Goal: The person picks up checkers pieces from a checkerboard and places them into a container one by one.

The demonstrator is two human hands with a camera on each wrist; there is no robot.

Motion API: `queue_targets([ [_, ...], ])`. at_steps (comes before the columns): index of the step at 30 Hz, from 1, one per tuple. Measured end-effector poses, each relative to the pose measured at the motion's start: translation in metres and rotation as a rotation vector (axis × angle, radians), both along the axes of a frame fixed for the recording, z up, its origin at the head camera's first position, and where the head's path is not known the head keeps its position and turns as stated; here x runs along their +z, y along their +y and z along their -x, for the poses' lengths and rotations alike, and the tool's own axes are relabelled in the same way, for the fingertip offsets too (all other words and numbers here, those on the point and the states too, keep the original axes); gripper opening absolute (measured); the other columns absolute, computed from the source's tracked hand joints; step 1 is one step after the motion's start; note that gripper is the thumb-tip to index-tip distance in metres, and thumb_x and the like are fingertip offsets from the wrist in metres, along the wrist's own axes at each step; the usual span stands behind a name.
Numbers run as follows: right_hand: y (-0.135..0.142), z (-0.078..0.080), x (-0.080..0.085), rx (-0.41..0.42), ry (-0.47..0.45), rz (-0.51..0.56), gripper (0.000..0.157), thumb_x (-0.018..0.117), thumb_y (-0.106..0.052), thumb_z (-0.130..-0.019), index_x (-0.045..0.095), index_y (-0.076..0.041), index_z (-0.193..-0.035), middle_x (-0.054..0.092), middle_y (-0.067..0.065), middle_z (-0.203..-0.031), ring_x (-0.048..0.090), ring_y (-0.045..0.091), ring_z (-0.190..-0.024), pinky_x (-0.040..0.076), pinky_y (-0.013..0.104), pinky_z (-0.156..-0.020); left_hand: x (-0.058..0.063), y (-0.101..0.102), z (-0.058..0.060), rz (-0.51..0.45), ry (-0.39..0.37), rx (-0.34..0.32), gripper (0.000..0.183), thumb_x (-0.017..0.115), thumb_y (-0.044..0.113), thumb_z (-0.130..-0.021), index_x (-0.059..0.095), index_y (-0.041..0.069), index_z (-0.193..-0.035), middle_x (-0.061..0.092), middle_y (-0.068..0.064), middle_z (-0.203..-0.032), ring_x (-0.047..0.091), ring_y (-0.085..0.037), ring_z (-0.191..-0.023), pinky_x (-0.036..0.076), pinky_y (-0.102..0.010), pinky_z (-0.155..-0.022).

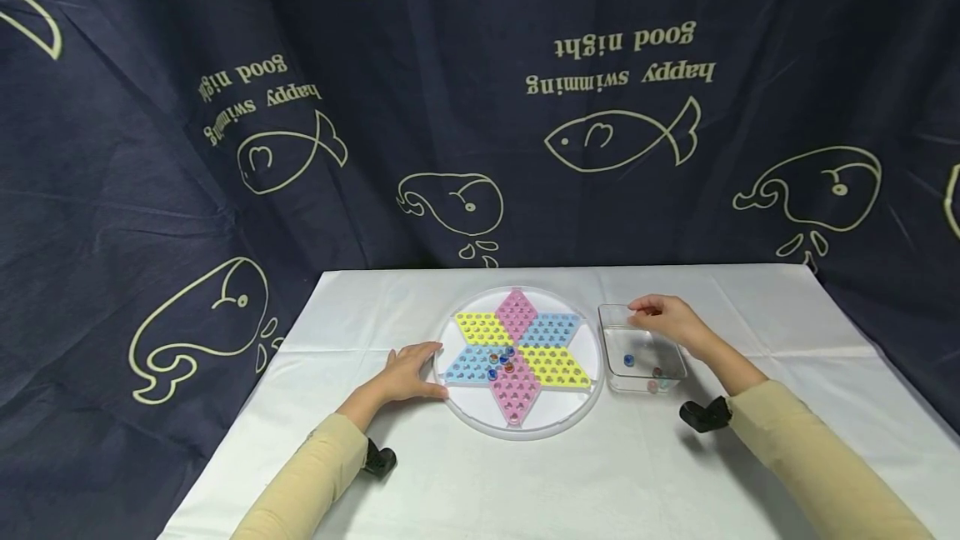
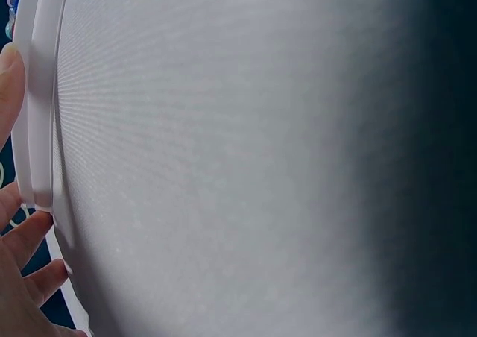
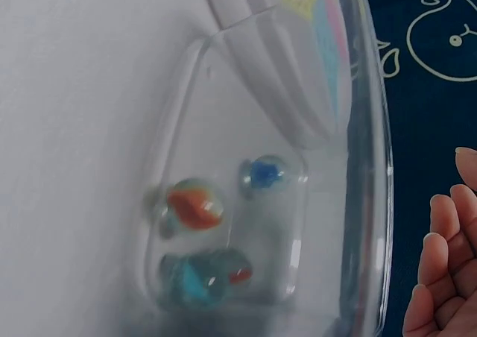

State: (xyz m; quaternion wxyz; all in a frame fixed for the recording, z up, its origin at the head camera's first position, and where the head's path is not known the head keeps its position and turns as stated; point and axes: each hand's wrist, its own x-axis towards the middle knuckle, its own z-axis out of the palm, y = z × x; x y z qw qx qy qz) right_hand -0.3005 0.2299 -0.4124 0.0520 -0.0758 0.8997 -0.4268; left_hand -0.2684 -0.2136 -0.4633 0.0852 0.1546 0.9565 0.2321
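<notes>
A round white Chinese checkers board (image 1: 465,419) with a pink, yellow and blue star lies on the table. Several blue and orange marbles (image 1: 492,374) sit near the star's centre, toward its lower left. My left hand (image 1: 408,371) rests at the board's left rim, thumb and fingers spread, fingertips against the edge. To the board's right stands a clear plastic box (image 1: 612,338). Inside it are a blue marble (image 3: 264,174), an orange one (image 3: 195,205) and a teal one (image 3: 194,281). Over the box's far side hovers my right hand (image 1: 675,325), its fingers loosely bent with nothing visible between them.
A white cloth (image 1: 585,490) covers the table. Behind it hangs a dark blue curtain (image 1: 480,107) printed with whales and fish. Black wrist devices (image 1: 705,415) are worn near both sleeve cuffs. The box stands close beside the board's right edge.
</notes>
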Motion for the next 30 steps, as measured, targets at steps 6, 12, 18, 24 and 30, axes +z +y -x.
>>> queue_targets([
  [6,-0.011,0.003,0.003,0.005,0.005,0.008,0.043,0.062,-0.022,-0.086,0.055,0.008,-0.117,0.06,0.011,-0.098,0.052,0.019,-0.085,0.047,0.027,-0.074,0.0,-0.001,0.0,-0.003,0.0,-0.004,0.089,0.075,0.048,-0.067,0.037,0.01,-0.138,0.036,-0.012,-0.144,0.026,-0.036,-0.133,0.004,-0.066,-0.106],
  [12,-0.023,0.009,0.002,0.019,0.007,0.039,0.038,0.061,-0.019,-0.087,0.056,0.007,-0.115,0.06,0.01,-0.094,0.051,0.019,-0.082,0.049,0.035,-0.077,0.0,-0.001,0.0,0.007,0.008,-0.006,0.089,0.075,0.049,-0.068,0.037,0.01,-0.138,0.036,-0.012,-0.144,0.027,-0.036,-0.133,0.005,-0.066,-0.105],
  [18,-0.041,0.012,0.002,0.021,-0.025,0.062,0.04,0.061,-0.02,-0.086,0.055,0.006,-0.117,0.059,0.013,-0.098,0.052,0.021,-0.086,0.049,0.042,-0.083,0.001,-0.001,-0.001,-0.004,-0.001,-0.004,0.089,0.075,0.049,-0.067,0.038,0.01,-0.138,0.036,-0.012,-0.144,0.026,-0.036,-0.133,0.004,-0.066,-0.106],
  [24,-0.06,0.013,0.002,0.039,-0.03,0.089,0.042,0.063,-0.019,-0.085,0.054,0.007,-0.117,0.059,0.01,-0.095,0.051,0.018,-0.084,0.049,0.037,-0.082,0.0,-0.001,-0.001,-0.003,0.005,-0.002,0.089,0.075,0.048,-0.067,0.038,0.009,-0.138,0.036,-0.013,-0.144,0.027,-0.036,-0.133,0.004,-0.066,-0.106],
  [30,-0.079,0.01,0.002,0.111,0.012,0.13,0.04,0.064,-0.016,-0.084,0.056,0.008,-0.114,0.06,0.009,-0.092,0.052,0.014,-0.081,0.048,0.029,-0.075,-0.001,0.0,0.0,0.02,0.016,0.007,0.091,0.075,0.05,-0.066,0.038,0.01,-0.138,0.037,-0.012,-0.143,0.028,-0.036,-0.132,0.005,-0.066,-0.105],
])
